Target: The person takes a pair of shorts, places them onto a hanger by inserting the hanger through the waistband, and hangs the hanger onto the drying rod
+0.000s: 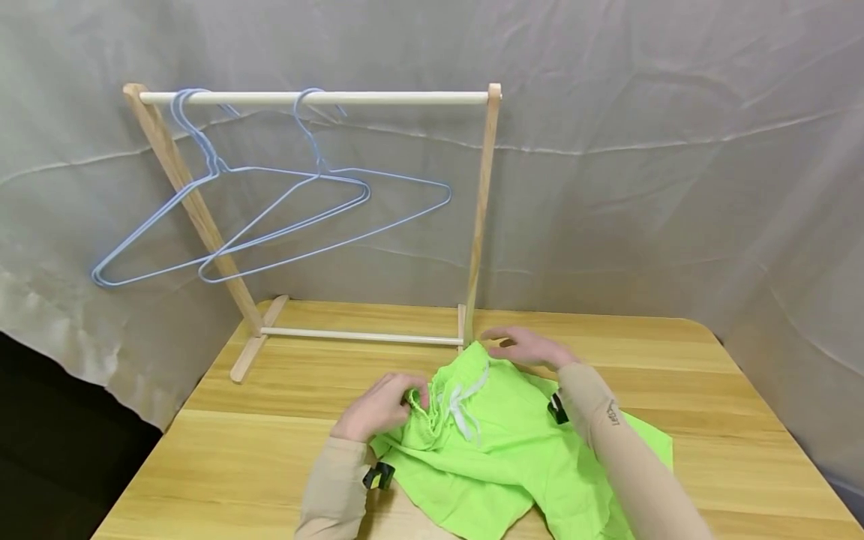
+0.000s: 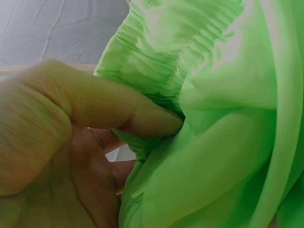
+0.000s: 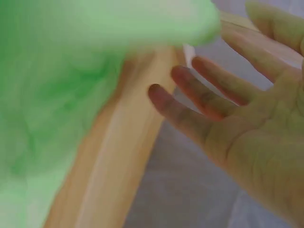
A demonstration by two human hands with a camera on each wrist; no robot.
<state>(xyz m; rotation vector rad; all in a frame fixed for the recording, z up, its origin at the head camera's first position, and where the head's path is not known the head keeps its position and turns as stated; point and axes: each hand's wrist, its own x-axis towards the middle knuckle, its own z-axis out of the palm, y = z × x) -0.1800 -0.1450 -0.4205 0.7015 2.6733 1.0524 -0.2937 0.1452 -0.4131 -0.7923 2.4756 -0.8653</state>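
Bright green shorts point(image 1: 499, 442) with a gathered elastic waistband and a white drawstring point(image 1: 462, 409) lie partly bunched on the wooden table. My left hand point(image 1: 385, 405) pinches the waistband at its left side; in the left wrist view the thumb point(image 2: 137, 114) presses into the gathered band point(image 2: 156, 66) with fingers behind it. My right hand point(image 1: 529, 349) is just beyond the waistband's right end. Seen from the right wrist, its fingers point(image 3: 190, 114) are spread and apart from the green cloth point(image 3: 47, 104), holding nothing.
A wooden rack point(image 1: 482, 217) stands at the table's back left, its right foot close to the shorts. Several blue wire hangers point(image 1: 304, 142) hang from its white rail point(image 1: 405, 98). Grey fabric point(image 1: 641, 187) hangs behind the wooden table point(image 1: 223, 465).
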